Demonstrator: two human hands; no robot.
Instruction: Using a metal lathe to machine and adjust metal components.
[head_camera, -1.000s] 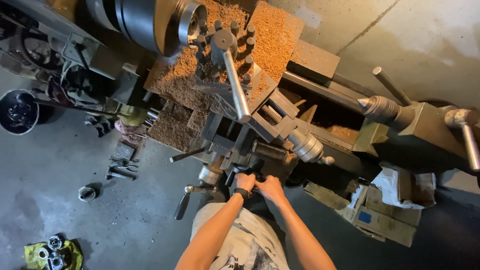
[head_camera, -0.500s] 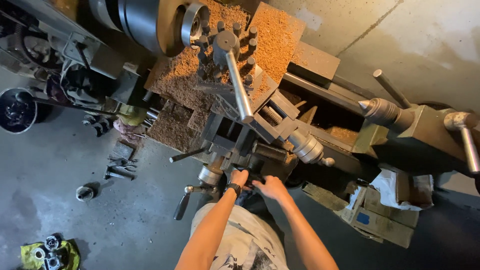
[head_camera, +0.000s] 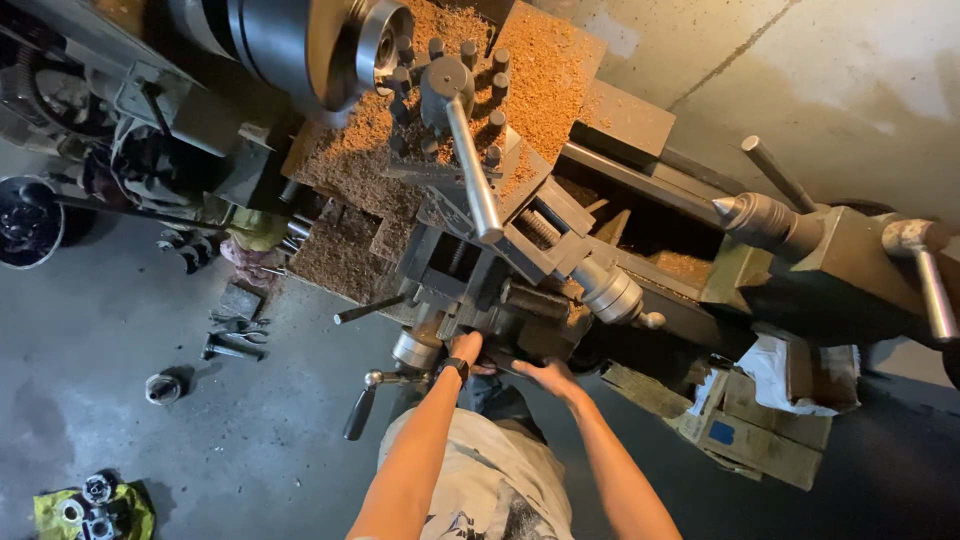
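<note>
left hand (head_camera: 466, 350) has its fingers curled shut on a carriage handwheel (head_camera: 500, 352); whether the right hand (head_camera: 545, 377) grips anything, i cannot tell. at twelve o'clock of them stands the tool post lever (head_camera: 472, 165), with wood shavings (head_camera: 350, 170) at eleven.

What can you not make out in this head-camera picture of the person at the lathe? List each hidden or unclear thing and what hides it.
- Left hand, head view: what it grips on the lathe carriage is covered by the hand itself.
- Right hand: its fingertips reach into dark shadow under the carriage.
- Chuck: its top is cut off by the upper edge.
- Small parts on the yellow cloth: too small to identify.
</note>
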